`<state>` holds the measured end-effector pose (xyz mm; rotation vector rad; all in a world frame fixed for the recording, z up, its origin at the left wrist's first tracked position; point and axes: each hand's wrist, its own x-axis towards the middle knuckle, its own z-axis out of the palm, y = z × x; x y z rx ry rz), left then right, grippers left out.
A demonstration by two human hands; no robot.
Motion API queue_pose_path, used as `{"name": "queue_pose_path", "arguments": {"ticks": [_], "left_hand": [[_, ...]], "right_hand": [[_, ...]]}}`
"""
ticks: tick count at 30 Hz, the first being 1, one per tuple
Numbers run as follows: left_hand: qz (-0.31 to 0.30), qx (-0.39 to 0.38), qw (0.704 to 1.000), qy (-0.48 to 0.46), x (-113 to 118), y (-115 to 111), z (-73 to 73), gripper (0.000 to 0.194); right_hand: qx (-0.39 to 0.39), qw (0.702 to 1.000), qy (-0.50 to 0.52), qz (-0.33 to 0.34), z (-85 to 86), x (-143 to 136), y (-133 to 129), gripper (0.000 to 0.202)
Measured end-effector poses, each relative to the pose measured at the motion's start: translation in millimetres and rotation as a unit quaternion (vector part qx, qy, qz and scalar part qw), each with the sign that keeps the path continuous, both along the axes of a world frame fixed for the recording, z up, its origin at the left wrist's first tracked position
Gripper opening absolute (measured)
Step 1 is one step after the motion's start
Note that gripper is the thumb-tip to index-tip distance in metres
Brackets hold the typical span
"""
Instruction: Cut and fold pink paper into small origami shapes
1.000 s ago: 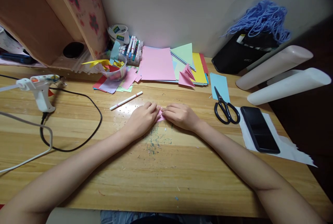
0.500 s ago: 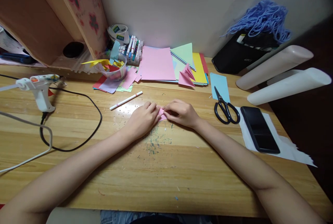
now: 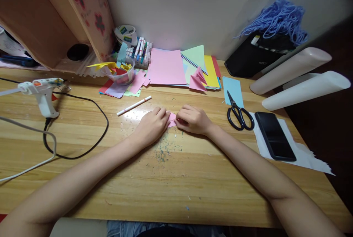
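Folding appears underway: my left hand [image 3: 154,124] grips the pink paper [image 3: 172,121] at nine o'clock; my right hand [image 3: 194,120], three o'clock, curls, grip unclear. Next requires aligned creasing.

glue gun [image 3: 43,97] lay at 9 o'clock, black cable [image 3: 107,130] looped beside it. black bag [image 3: 248,60] sat at 2 o'clock, blue yarn [image 3: 281,18] on top. phone [image 3: 275,136] lay on torn white paper [image 3: 309,160] toward 3 o'clock.

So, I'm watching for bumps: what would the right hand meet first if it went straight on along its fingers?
The right hand would first meet the small pink paper, then probably the left hand beyond; depth is unclear from this one view.
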<state>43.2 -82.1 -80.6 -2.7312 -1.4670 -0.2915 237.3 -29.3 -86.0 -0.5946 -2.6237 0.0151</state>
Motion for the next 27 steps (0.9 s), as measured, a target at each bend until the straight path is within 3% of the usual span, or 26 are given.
{"name": "queue_pose_path", "arguments": {"ticks": [10, 13, 18, 22, 27], "left_hand": [[-0.004, -0.007, 1.0, -0.011, -2.8, 0.9, 0.3, 0.03], [-0.003, -0.011, 0.999, -0.033, -5.7, 2.1, 0.5, 0.031], [0.017, -0.033, 0.99, -0.135, -9.3, 4.3, -0.2, 0.028], [0.059, -0.042, 0.981, -0.18, -10.7, 6.1, -2.0, 0.026], [0.149, -0.024, 0.974, -0.169, -11.9, 8.5, -5.7, 0.019]], "right_hand": [[0.017, 0.996, 0.09, -0.019, -5.4, 6.0, -1.7, 0.023], [-0.005, 0.993, 0.117, -0.027, -6.3, 6.5, -0.9, 0.02], [-0.073, 0.994, 0.08, -0.024, -5.3, 2.4, 4.1, 0.012], [-0.102, 0.994, 0.045, -0.014, -5.7, 0.6, 6.6, 0.017], [-0.093, 0.995, 0.021, -0.021, -7.0, 0.5, 5.9, 0.022]]}}
